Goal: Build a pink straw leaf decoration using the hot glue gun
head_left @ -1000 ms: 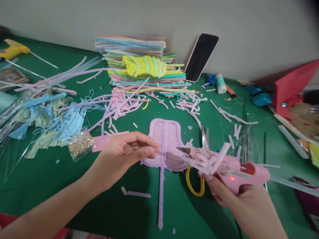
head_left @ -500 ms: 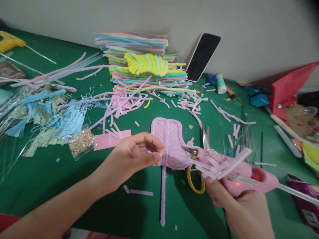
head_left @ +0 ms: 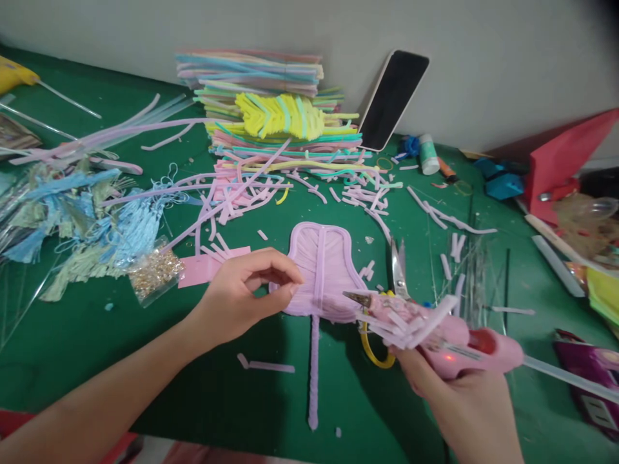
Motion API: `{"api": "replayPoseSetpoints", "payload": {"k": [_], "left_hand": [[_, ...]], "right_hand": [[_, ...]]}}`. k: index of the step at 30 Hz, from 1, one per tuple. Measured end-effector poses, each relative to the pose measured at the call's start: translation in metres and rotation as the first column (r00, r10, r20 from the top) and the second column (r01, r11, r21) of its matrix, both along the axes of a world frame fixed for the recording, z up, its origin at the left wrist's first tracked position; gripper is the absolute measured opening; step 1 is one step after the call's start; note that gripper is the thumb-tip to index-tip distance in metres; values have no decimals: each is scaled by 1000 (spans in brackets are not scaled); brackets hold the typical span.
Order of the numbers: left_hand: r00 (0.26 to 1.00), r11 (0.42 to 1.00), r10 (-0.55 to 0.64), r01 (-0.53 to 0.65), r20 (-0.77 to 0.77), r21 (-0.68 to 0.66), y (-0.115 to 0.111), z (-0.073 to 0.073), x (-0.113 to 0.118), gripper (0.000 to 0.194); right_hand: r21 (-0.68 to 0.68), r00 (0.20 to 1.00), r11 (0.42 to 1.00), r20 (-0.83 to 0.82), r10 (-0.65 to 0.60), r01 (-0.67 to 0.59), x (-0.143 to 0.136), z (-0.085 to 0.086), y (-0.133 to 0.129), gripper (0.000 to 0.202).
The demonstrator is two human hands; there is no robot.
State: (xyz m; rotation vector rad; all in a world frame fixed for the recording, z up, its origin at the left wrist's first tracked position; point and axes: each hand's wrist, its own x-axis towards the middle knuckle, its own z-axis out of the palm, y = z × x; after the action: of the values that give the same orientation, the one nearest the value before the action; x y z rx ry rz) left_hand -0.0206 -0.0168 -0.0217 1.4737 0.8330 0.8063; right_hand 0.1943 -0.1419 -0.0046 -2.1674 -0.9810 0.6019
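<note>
A lilac fan-shaped piece [head_left: 333,264] made of pipe cleaners lies on the green table, its twisted stem [head_left: 314,380] pointing toward me. Over its left side is my left hand [head_left: 251,283], thumb and forefinger pinched together; whatever is between the tips is too small to make out. My right hand [head_left: 464,406] grips a pink hot glue gun [head_left: 449,338] with its red light on. The gun's metal nozzle is over the right part of the lilac piece. Several short lilac strips [head_left: 411,328] lie along the gun's near side. Scissors [head_left: 380,345] with yellow handles are partly hidden behind it.
Bundles of coloured pipe cleaners [head_left: 251,71] and a leaning phone [head_left: 396,96] stand by the wall. Blue tassels [head_left: 140,225], a bag of gold beads [head_left: 155,274] and a yellow glue gun [head_left: 17,72] are at left. Lilac offcuts [head_left: 362,193] are scattered about; a purple box [head_left: 587,380] sits right.
My left hand has shifted slightly left, off the lilac piece's central rib. My right hand and the glue gun have moved a little left. The whole view has shifted slightly.
</note>
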Motion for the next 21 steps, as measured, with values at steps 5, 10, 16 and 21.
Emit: {"api": "replayPoseSetpoints", "payload": {"k": [5, 10, 16, 21], "left_hand": [[998, 968, 51, -41, 35, -249, 0, 0, 3, 5], [997, 947, 77, -65, 28, -316, 0, 1, 6, 6], [988, 944, 98, -54, 121, -325, -4, 6, 6, 13], [983, 972, 146, -121, 113, -202, -10, 8, 7, 12]], "right_hand": [[16, 996, 1000, -88, -11, 12, -3, -2, 2, 18], [-30, 993, 994, -63, 100, -103, 1, 0, 5, 15], [31, 986, 998, -154, 66, -62, -2, 2, 0, 15], [60, 972, 998, -233, -19, 34, -19, 1, 1, 10]]}}
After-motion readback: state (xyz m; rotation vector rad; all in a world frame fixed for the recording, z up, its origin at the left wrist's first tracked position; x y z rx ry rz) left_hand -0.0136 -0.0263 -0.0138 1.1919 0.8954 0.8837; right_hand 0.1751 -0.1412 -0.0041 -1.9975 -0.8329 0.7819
